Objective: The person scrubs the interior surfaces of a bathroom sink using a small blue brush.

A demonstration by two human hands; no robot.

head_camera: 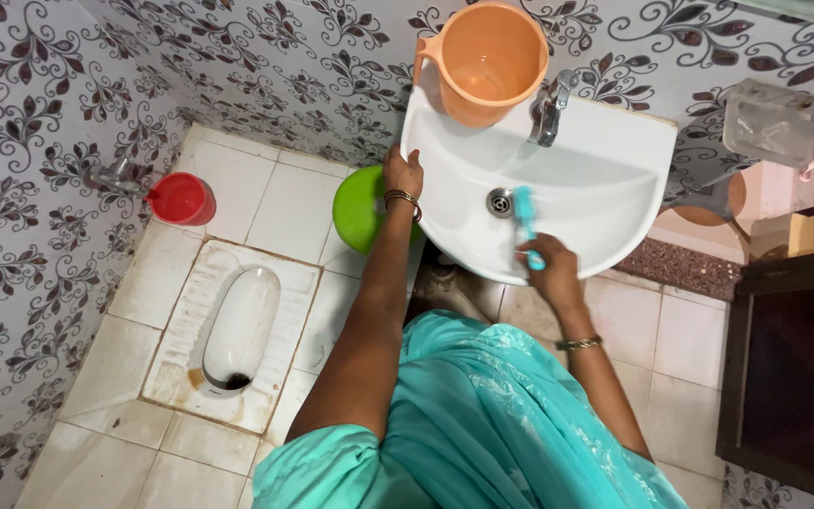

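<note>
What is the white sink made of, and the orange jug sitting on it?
The sink looks like glazed ceramic: white, smooth and shiny. The orange jug looks like plastic: one even colour, thin walls, a moulded handle and a dull sheen. Neither can be told for sure by look alone.

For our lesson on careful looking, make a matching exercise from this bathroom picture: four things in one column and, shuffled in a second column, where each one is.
Things:
1. orange mug
2. red mug
3. green bucket
4. blue brush

Places:
A. on the floor beside the washbasin, partly under it
B. in the right hand, over the basin by the drain
C. on the basin's rim next to the tap
D. under the small wall tap on the left

Pairs: 1-C, 2-D, 3-A, 4-B
</note>
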